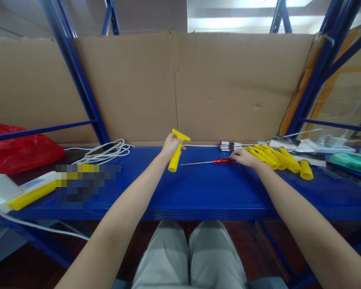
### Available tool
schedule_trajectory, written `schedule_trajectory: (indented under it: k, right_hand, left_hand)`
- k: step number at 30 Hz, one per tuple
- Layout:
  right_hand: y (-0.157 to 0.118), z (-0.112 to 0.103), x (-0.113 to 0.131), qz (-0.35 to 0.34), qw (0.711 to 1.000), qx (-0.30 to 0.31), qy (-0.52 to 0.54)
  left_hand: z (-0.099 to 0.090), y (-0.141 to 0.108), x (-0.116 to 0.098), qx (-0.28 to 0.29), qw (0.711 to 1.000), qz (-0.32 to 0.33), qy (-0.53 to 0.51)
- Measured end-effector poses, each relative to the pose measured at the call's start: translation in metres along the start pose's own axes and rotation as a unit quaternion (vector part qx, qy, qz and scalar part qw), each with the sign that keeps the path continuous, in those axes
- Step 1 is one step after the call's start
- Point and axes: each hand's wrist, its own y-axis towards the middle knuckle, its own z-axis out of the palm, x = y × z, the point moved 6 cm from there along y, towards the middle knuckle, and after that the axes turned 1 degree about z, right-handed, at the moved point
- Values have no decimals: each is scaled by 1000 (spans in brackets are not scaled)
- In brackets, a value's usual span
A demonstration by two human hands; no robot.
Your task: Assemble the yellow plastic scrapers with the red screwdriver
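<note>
One yellow T-shaped plastic piece (175, 159), clamped mid-frame in left hand (169, 145) fingers, could be dropped if twisted; right hand (243, 157) grip cannot be told.

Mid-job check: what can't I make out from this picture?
All in the head view:
Yellow T-shaped handle: partly covered by the left hand.
Right hand: fingertips too small to tell whether they grip the red-handled screwdriver.
Yellow tube-like piece: its far end masked by pixelation.
Red plastic bag: cut off by the left edge; contents hidden.
</note>
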Motion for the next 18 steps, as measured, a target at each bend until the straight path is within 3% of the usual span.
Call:
schedule_trajectory:
  k: [7, 14, 18]
  right_hand:
    - [0, 1, -3, 17, 1000, 14, 15]
    - [10, 4, -12, 7, 1000, -23, -16]
    - [18, 14, -18, -8, 1000, 2, -17]
  left_hand:
    - [-15, -11, 8, -35, 998, 2, -59]
    - [-11, -14, 12, -33, 994, -25, -100]
    - [-12, -13, 13, -32, 993, -31, -107]
